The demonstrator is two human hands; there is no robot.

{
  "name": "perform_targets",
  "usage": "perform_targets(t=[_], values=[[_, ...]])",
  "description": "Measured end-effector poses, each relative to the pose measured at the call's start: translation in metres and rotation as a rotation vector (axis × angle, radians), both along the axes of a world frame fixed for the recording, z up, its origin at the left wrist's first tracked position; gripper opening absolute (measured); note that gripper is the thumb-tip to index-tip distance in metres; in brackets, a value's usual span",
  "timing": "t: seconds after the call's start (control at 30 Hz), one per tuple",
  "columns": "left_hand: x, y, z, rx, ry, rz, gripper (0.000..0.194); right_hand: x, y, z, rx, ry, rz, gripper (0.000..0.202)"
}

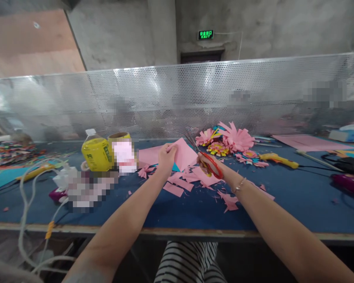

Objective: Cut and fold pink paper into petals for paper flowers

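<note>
Between pinching fingers of the left hand point(166, 158), pink paper point(185, 153) looks light, easily creased, best held edgewise; the right hand point(226, 171) grips scissors point(216, 168).

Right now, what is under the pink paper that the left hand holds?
Below the pink paper, a teal piece shows at its edge, with pink scraps on the blue table. What the paper and left hand cover cannot be seen.
</note>
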State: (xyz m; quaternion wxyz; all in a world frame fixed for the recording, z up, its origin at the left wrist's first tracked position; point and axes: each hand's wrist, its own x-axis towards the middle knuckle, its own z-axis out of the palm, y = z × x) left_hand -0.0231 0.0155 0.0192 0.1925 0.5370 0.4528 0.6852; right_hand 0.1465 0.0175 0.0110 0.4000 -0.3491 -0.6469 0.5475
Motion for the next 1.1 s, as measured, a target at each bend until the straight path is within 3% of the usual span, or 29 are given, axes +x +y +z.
perform_targets(t=[0.17,0.37,1.1], values=[[-0.007,0.001,0.001,0.057,0.066,0.068,0.018,0.001,-0.003,-0.001,0.031,-0.090,0.086,0.039],[-0.009,0.001,0.003,0.043,0.156,0.060,0.017,0.000,-0.007,0.002,0.047,-0.077,0.118,0.040],[0.001,-0.005,0.003,0.001,0.236,0.003,0.017,-0.002,-0.010,0.005,0.074,-0.109,0.045,0.046]])
